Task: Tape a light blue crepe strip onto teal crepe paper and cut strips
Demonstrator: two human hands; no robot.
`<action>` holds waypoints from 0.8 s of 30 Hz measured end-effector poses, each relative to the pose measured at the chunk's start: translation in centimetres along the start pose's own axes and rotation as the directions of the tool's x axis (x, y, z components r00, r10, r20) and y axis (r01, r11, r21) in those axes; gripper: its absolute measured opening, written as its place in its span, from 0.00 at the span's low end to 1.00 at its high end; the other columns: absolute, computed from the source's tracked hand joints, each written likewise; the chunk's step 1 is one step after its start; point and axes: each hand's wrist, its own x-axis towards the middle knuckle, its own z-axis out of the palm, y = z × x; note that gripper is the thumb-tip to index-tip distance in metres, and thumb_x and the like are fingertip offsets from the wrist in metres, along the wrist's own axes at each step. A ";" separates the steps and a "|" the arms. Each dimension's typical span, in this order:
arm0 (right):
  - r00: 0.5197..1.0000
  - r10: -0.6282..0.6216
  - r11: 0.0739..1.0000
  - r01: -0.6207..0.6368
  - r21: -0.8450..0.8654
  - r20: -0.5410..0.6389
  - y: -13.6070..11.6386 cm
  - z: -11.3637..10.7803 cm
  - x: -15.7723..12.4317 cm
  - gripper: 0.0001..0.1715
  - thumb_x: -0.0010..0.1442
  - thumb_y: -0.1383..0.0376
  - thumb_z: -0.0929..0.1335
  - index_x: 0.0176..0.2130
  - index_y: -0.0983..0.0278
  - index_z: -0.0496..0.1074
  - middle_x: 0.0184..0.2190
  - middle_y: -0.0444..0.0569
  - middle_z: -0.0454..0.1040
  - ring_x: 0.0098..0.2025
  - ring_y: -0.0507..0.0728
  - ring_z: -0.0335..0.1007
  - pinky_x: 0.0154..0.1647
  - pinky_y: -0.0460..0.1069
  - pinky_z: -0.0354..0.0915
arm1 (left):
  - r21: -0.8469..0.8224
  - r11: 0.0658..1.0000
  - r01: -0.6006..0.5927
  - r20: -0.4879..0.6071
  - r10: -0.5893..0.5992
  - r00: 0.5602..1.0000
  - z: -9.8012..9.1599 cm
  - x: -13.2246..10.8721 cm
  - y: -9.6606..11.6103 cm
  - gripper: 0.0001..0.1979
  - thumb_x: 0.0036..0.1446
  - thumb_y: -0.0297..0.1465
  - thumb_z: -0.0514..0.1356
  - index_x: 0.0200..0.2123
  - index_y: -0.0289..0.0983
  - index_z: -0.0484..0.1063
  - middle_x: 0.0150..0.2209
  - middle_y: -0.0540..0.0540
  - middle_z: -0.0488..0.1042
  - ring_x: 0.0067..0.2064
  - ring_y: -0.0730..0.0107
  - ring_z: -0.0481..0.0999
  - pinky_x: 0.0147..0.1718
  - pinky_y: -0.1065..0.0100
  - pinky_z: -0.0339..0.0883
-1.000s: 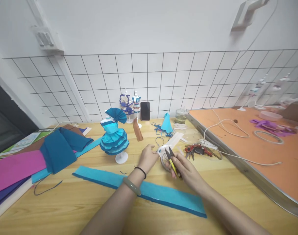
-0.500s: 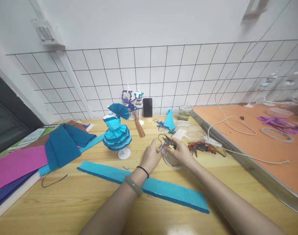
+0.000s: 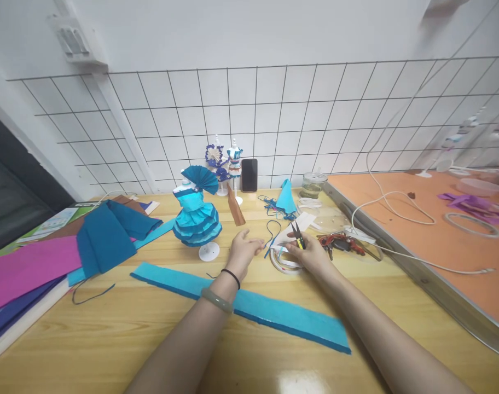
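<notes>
My right hand point(image 3: 315, 254) grips small black-and-yellow scissors point(image 3: 297, 236), blades pointing up and away. Beneath its fingers lie a white paper piece point(image 3: 302, 223) and a white ring-shaped coil point(image 3: 283, 267). To the left, my left hand point(image 3: 243, 251) hovers with loosely stretched fingers and nothing visible in them. A thin dark-blue strip point(image 3: 270, 241) curls on the table between the two hands. Under my left wrist runs a long turquoise crepe-paper strip point(image 3: 290, 318) with a darker blue edge. A small dress form in a tiered turquoise paper dress point(image 3: 197, 221) stands beyond my left hand.
Folded coloured paper point(image 3: 105, 241) is piled at left. At the back are two smaller dress forms point(image 3: 235, 158), a phone point(image 3: 249, 175), a turquoise paper cone point(image 3: 286, 198) and a lidded jar point(image 3: 313, 185). Keys point(image 3: 343, 243) lie right, near a white cable point(image 3: 425, 264).
My hands have moved apart: the left drew back leftward, the right shifted right with the scissors. The dark-blue strip between them shows more fully now. The camera view shifted slightly.
</notes>
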 end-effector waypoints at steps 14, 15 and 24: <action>0.988 -0.063 0.990 0.081 0.119 -0.143 -5.6 -3.1 -2.1 0.23 0.53 0.52 0.66 0.42 0.65 0.67 0.36 0.52 0.74 0.14 0.46 0.55 0.13 0.45 0.52 | 0.432 0.860 -0.270 0.177 0.212 0.961 -6.8 -9.3 1.7 0.15 0.49 0.28 0.58 0.42 0.38 0.73 0.37 0.45 0.76 0.40 0.63 0.73 0.44 0.61 0.64; 0.990 -0.072 0.992 0.083 0.096 -0.119 -6.2 -3.5 -2.4 0.22 0.52 0.52 0.67 0.42 0.64 0.67 0.35 0.51 0.74 0.15 0.47 0.55 0.13 0.46 0.52 | 0.478 0.829 -0.290 0.175 0.233 0.957 -7.6 -10.1 1.6 0.14 0.49 0.29 0.58 0.41 0.40 0.73 0.39 0.45 0.76 0.43 0.61 0.72 0.47 0.60 0.61; 0.958 -0.024 0.941 0.118 -0.317 0.285 -5.1 -6.9 -8.8 0.09 0.51 0.57 0.68 0.32 0.60 0.73 0.29 0.48 0.77 0.32 0.61 0.70 0.32 0.51 0.63 | 0.804 0.425 -0.416 0.198 0.468 0.861 -15.5 -15.7 -1.8 0.09 0.56 0.35 0.55 0.39 0.45 0.73 0.38 0.48 0.77 0.41 0.63 0.74 0.41 0.63 0.69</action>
